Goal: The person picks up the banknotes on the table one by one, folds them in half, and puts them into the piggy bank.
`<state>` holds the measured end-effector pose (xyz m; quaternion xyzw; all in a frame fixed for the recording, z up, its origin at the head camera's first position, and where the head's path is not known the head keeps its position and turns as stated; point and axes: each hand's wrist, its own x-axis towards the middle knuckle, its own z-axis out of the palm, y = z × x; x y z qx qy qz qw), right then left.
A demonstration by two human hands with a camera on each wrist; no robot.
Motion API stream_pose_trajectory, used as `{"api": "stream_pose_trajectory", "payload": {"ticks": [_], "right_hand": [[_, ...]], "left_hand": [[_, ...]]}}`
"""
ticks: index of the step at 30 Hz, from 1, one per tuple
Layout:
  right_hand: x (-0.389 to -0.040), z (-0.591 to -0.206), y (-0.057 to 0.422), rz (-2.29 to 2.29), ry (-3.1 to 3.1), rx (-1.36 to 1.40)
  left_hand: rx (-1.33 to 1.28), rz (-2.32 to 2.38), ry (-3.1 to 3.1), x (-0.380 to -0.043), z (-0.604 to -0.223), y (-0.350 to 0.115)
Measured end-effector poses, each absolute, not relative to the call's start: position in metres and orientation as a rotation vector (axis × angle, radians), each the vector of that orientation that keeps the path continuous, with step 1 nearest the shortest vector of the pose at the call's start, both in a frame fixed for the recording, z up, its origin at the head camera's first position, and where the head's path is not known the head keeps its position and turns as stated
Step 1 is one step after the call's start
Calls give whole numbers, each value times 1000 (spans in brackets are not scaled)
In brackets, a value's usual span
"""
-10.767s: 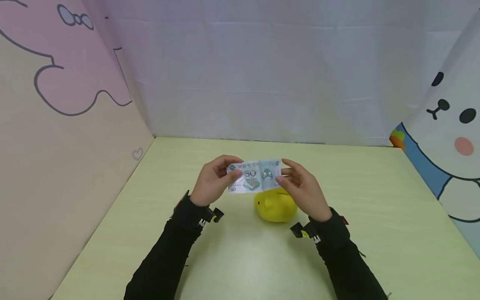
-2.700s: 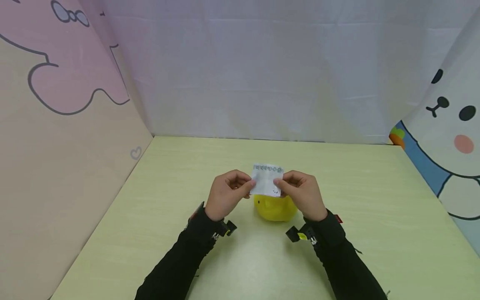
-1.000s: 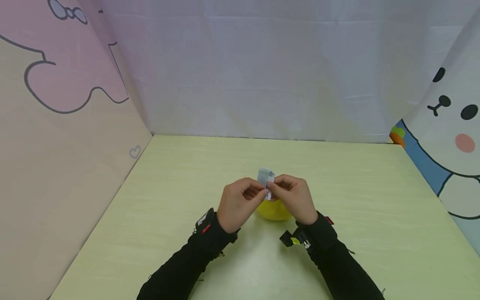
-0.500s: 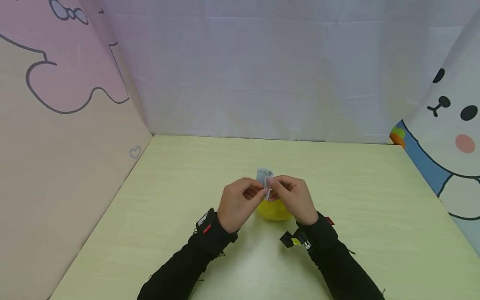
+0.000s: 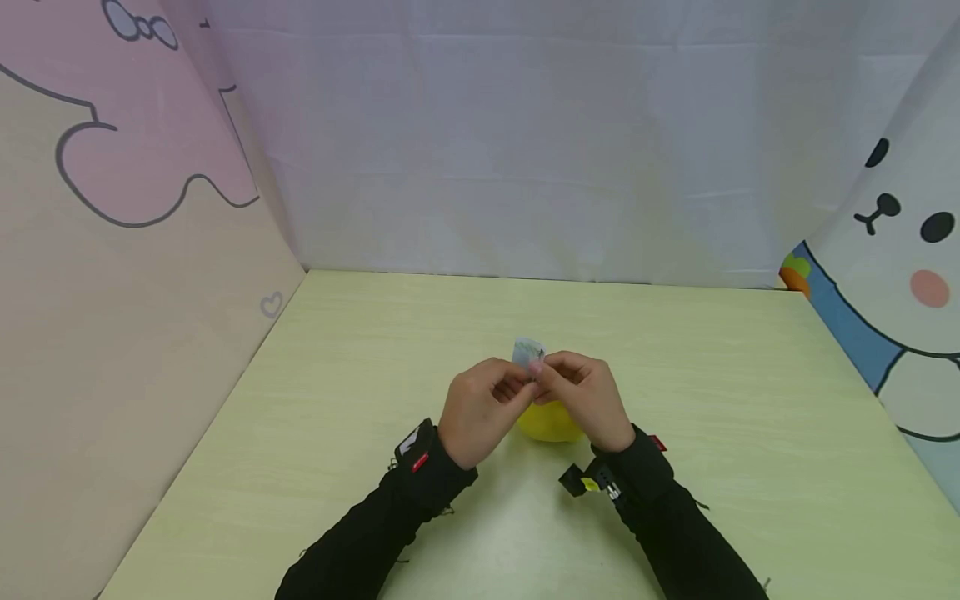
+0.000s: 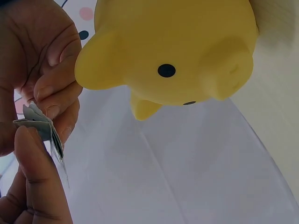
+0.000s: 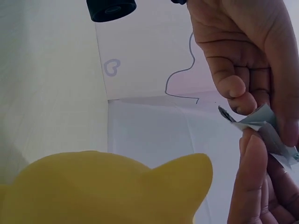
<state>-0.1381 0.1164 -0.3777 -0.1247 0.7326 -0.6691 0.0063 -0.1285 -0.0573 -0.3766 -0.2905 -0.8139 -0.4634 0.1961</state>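
Observation:
Both hands hold a small folded banknote (image 5: 528,350) in the air in front of the piggy bank's top in the head view. My left hand (image 5: 477,408) pinches the note between thumb and fingers. From the other side, my right hand (image 5: 588,396) pinches it too, thumb against the paper and fingertips beside the left ones. In the left wrist view the banknote (image 6: 44,128) shows several layers with parted edges. The right wrist view shows a flap of the banknote (image 7: 268,130) standing up. Below the hands sits a yellow pig-shaped piggy bank (image 5: 550,423), its upper part hidden by them.
The piggy bank stands on a pale yellow-green table (image 5: 360,333). A white sheet (image 5: 480,150) hangs behind the table. To the left is a wall panel (image 5: 150,333) with a pink drawing, to the right one with a white cartoon animal (image 5: 900,275).
The banknote was stretched out between both hands, then halved, then narrower; now it is a small folded piece. The hands have come together. In the last half second the right thumb shifted slightly over it.

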Motion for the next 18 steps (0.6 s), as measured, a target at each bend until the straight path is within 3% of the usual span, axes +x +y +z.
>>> {"api": "stream_pose_trajectory", "payload": {"ticks": [18], "right_hand": [[-138,-380,114,-2079,2346,-422]], "left_hand": [[-826,-1025,-2285,-128,-382,-53]]}}
